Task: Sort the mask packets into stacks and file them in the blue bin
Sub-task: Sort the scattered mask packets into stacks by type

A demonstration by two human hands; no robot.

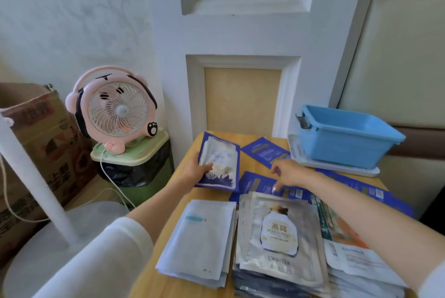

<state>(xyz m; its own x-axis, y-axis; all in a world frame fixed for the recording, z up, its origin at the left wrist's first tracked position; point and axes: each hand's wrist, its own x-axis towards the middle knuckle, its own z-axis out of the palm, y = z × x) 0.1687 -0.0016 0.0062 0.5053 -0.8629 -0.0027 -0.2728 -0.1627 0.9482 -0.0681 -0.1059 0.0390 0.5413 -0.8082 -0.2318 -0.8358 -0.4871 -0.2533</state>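
The white panelled wall (240,37) fills the top and middle of my view. A cardboard box (48,143) stands at the left edge. The wooden table (212,195) runs from the centre down to the bottom right, and all the packets lie on it.

The blue bin (346,138) sits at the table's far right corner, right of centre in the frame, on a white tray (337,167). I see nothing inside it from this angle. At middle left, a pink fan (115,110) stands on the lid of a green waste bin (144,150) just beside the table.

Three stacks lie along the bottom of the frame. A white stack (202,237) is on the left. A silver stack (279,237), its top packet showing a bottle, is in the middle and touches the white one. An uneven pile (349,256) with orange and white faces is on the right, partly under my right forearm. Loose dark blue packets (265,150) lie scattered above the stacks, between them and the bin.

My hands are apart. The left hand (196,169), just left of centre, grips a handful of blue-and-white packets (219,163) by their left edge, thumb on top, tilted up off the table. The right hand (289,173), at centre, reaches down with a fingertip on one blue packet (257,184). It is blurred, and I cannot tell whether it pinches the packet.
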